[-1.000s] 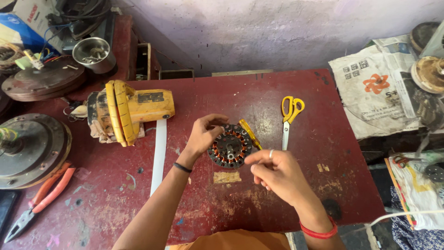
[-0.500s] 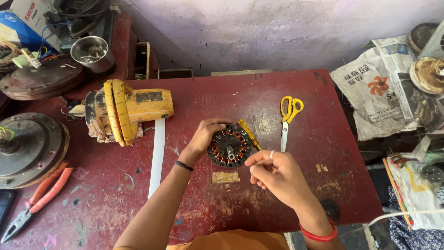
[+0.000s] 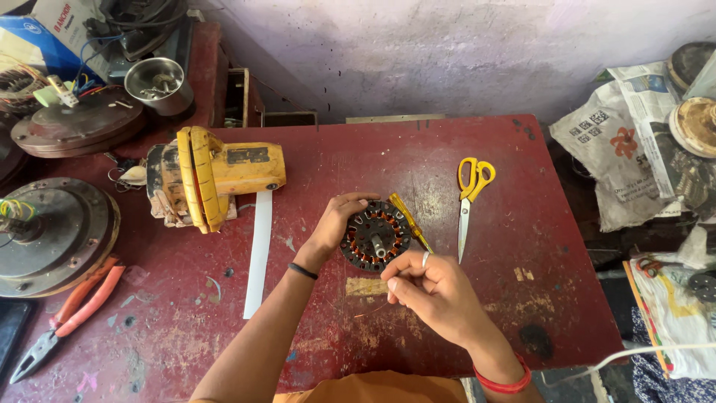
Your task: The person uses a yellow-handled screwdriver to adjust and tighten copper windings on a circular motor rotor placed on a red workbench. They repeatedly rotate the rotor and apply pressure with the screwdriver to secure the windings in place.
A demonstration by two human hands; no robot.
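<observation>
Two hands work on a round motor stator [image 3: 375,236] lying flat, its shaft hole facing up. The left hand [image 3: 337,222] cups its left rim; the right hand [image 3: 432,287], just below it, has fingertips pinched together, on what I cannot tell. A yellow screwdriver [image 3: 409,221] lies diagonally beside it. Far up-left of the left hand sits a blue-and-white box [image 3: 45,30]. Right of the right hand, past the scissors [image 3: 470,201], bare red table [image 3: 537,246] reaches the edge.

Too small to tell what the right hand [image 3: 432,287] pinches. Partly hidden by the left hand [image 3: 339,220]: stator's [image 3: 375,236] left rim. Pliers [image 3: 63,317] tips cut off by frame edge.
</observation>
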